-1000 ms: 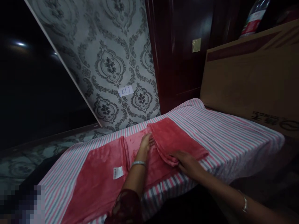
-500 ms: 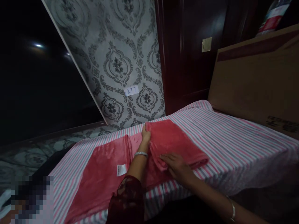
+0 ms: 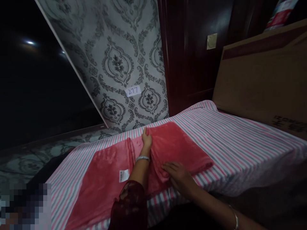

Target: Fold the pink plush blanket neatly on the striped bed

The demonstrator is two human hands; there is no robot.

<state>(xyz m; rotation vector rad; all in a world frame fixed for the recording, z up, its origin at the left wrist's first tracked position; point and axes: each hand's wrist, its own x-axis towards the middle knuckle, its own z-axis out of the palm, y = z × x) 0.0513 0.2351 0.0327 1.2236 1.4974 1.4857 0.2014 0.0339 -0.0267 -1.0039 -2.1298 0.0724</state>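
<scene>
- l hand (image 3: 146, 139) fingers clamped on blanket (image 3: 174, 143) fold, far end
- r hand (image 3: 179, 177) fingers tog. atop near end; grip unclear
- keep ends level, edge str8

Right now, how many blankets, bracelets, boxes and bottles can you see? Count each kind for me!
Folded red plush blanket: 1
Thin silver-coloured bracelets: 2
Large brown cardboard box: 1
Plastic bottle with a red-and-white label, partly cut off: 1
Total: 5

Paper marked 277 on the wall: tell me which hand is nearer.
Left. The left hand grips the red blanket at its fold's far end, below the paper; the right hand lies at the near end, farther off.
</scene>
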